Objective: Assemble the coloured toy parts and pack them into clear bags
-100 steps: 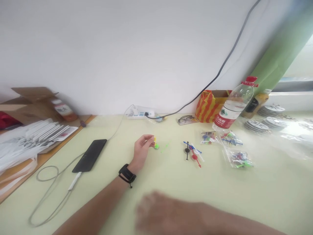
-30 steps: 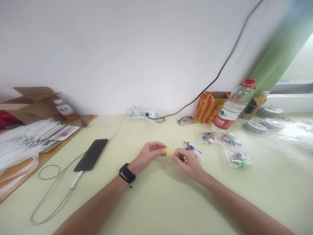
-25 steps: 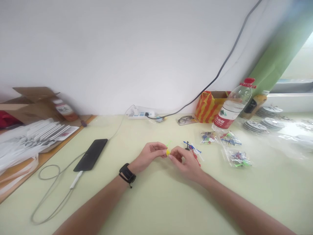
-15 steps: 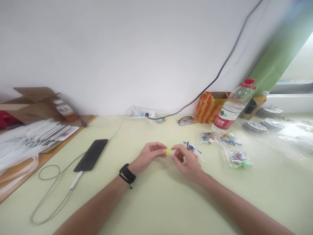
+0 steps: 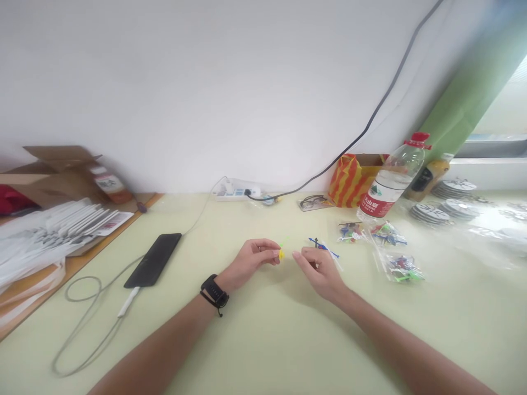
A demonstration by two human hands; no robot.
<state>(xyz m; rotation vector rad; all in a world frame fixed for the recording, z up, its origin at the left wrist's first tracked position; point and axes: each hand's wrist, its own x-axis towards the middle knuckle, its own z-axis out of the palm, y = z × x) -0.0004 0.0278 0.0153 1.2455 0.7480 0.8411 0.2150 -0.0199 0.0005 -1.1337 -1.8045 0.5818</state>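
My left hand [image 5: 258, 258], with a black watch on its wrist, pinches a small yellow plastic piece [image 5: 281, 254] between thumb and forefinger. A thin bright green sliver [image 5: 284, 243] shows just above the yellow piece; whether the two are joined I cannot tell. A short gap to the right, my right hand [image 5: 321, 270] is closed, thumb against curled fingers. Anything in its pinch is too small to make out. Behind the right hand lie loose plastic pieces, among them a blue arrow-shaped pointer [image 5: 329, 250], partly covered by the hand.
Clear bags of coloured pieces [image 5: 403, 267] lie to the right, before a large water bottle [image 5: 381, 192] and a striped bag [image 5: 346, 181]. Stacked discs [image 5: 430, 214] stand farther right. At left are a black phone [image 5: 153, 260] with its cable and white packets [image 5: 61, 227].
My right hand's fingers have closed from a spread curve into a pinch, and the hand sits slightly farther right. The left hand still holds the yellow piece in nearly the same place.
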